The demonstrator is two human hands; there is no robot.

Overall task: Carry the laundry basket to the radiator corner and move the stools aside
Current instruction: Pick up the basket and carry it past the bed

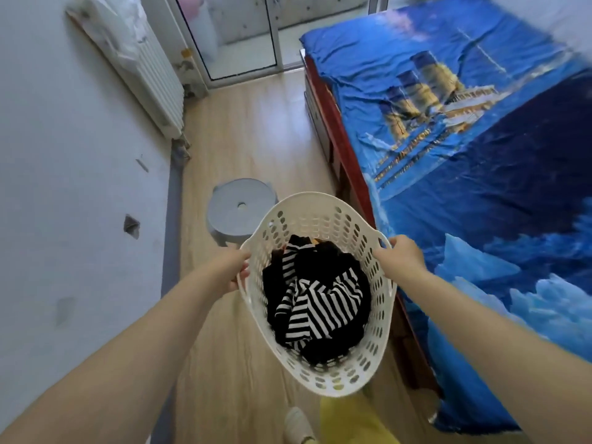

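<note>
I hold a white perforated laundry basket (323,213) off the floor, in the aisle between the wall and the bed. Black and striped clothes (317,302) lie inside it. My left hand (235,267) grips its left rim and my right hand (398,261) grips its right handle. A grey round stool (238,208) stands on the floor just beyond the basket, partly hidden behind its far rim. The white radiator (157,78) hangs on the left wall further ahead, near the corner by the glass door.
A bed with a blue ship-print sheet (464,155) and a red frame fills the right side. A glass door (237,33) closes the far end. White plastic bags (109,24) rest on top of the radiator. The wooden floor (253,129) runs ahead past the stool.
</note>
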